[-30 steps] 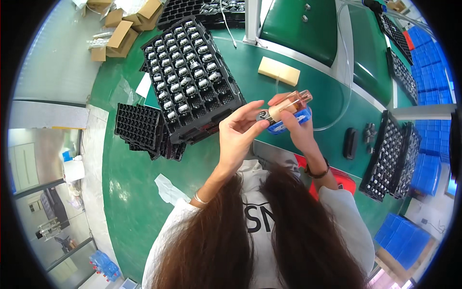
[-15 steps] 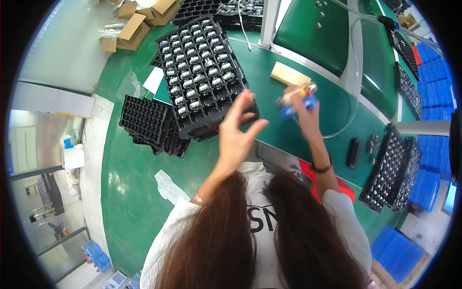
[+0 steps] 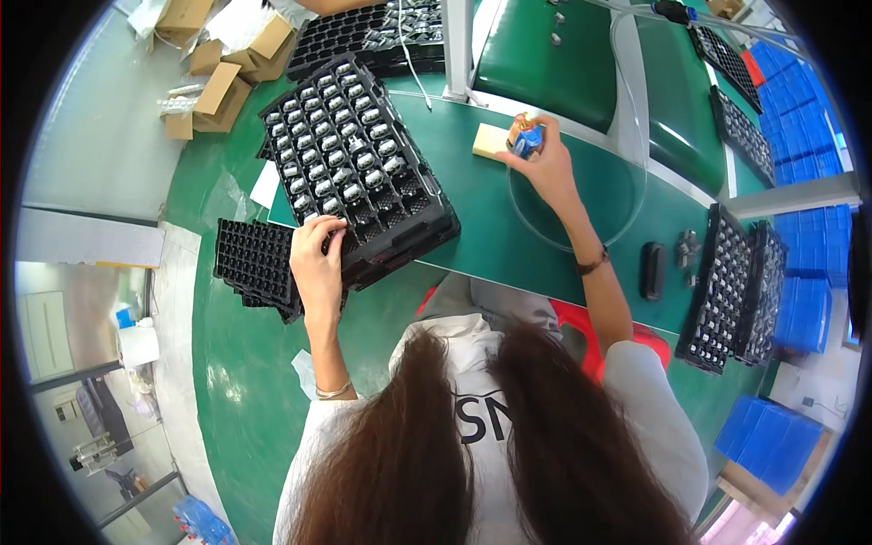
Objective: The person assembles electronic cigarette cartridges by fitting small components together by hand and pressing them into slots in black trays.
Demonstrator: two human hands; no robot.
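The black slotted tray (image 3: 422,222), on top of a stack, holds rows of small silver metal parts (image 3: 351,192); several slots along its near right side have none. My left hand (image 3: 317,259) is at the near left corner of this tray, its fingers pinched together over the slots. Whatever lies between those fingertips is hidden. Over the green table, my right hand (image 3: 548,163) is closed round a small blue handheld tool (image 3: 526,138) with orange and brass-coloured bits. A clear hose (image 3: 516,211) loops near that hand. Just left of the tool lies a pale yellow block (image 3: 490,141).
More black trays (image 3: 250,263) are stacked low at the left. Open cardboard boxes (image 3: 221,98) stand at the far left. On the right are a black oblong case (image 3: 652,271), loose metal parts (image 3: 688,250) and filled trays (image 3: 722,291). A white post (image 3: 459,50) rises at the back.
My left hand has moved left and down onto the tray's near corner, and its fingers have closed. My right hand has carried the blue tool up and left, beside the yellow block. The view has shifted.
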